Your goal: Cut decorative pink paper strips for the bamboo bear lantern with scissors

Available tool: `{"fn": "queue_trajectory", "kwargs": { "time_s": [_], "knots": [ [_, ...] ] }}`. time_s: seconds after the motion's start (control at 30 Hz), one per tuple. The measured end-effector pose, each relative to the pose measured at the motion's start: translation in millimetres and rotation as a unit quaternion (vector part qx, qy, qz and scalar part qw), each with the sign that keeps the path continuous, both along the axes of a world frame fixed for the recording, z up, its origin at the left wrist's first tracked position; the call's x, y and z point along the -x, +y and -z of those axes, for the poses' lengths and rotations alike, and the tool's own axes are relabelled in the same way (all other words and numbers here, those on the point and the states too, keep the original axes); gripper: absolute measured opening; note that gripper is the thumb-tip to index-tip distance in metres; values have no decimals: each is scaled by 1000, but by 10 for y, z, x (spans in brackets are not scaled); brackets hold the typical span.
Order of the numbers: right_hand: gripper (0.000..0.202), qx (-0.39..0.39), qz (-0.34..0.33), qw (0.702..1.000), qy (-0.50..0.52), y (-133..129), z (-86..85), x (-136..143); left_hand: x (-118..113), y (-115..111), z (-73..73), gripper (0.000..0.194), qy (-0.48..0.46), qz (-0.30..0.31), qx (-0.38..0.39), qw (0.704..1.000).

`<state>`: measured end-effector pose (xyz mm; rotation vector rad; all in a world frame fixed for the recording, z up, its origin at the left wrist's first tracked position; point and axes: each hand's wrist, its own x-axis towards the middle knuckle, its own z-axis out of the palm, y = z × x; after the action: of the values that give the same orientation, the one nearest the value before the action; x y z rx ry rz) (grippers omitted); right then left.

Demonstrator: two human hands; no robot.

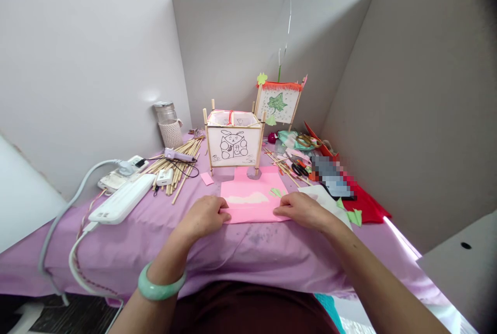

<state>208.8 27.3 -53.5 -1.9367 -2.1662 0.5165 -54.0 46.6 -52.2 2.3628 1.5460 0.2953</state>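
Both hands pressed flat, fingers extended, on the near edge of one pink paper sheet (250,197): left hand (204,216) at seven o'clock, right hand (303,209) at five. The sheet looked thin, light and easily creased, best held by its edges. Two lanterns stood beyond at twelve: rabbit lantern (233,143), then leaf lantern (278,101).

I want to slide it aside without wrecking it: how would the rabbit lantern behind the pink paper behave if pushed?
The rabbit lantern looks light: thin stick posts and paper panels. It would probably skid on the purple cloth or tip, since it stands on narrow legs. The paper sides seem easy to dent or tear, so pushing low on a post seems safer.
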Motion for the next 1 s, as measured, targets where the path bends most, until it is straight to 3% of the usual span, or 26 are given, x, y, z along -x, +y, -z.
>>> {"fn": "queue_trajectory", "kwargs": {
  "time_s": [0.3, 0.4, 0.5, 0.57, 0.7, 0.8, 0.9, 1.0],
  "knots": [
    [29, -46, 48, 996, -66, -41, 32, 23, -47, -76, -19, 19, 51, -36, -20, 998],
    [26, -174, 21, 979, -104, -148, 37, 76, -40, -98, -21, 21, 38, -41, -26, 998],
    [18, -352, -22, 930, -106, -339, 78, 235, -33, -121, -14, 20, 29, -38, -32, 998],
    [16, -421, -74, 903, -56, -478, 151, 392, -32, -136, -1, 21, 29, -38, -35, 998],
    [21, -407, -243, 880, -26, -632, 379, 675, -23, -146, 42, 22, 19, -38, -45, 998],
    [45, -383, -235, 892, -39, -631, 520, 756, -3, -135, 72, 21, 9, -34, -52, 998],
    [54, -355, -212, 910, -41, -615, 581, 760, 0, -152, 75, 20, 5, -37, -62, 997],
    [56, -338, -214, 916, -35, -612, 584, 753, -58, -247, 78, 18, 10, -71, -152, 986]
  ]
}}
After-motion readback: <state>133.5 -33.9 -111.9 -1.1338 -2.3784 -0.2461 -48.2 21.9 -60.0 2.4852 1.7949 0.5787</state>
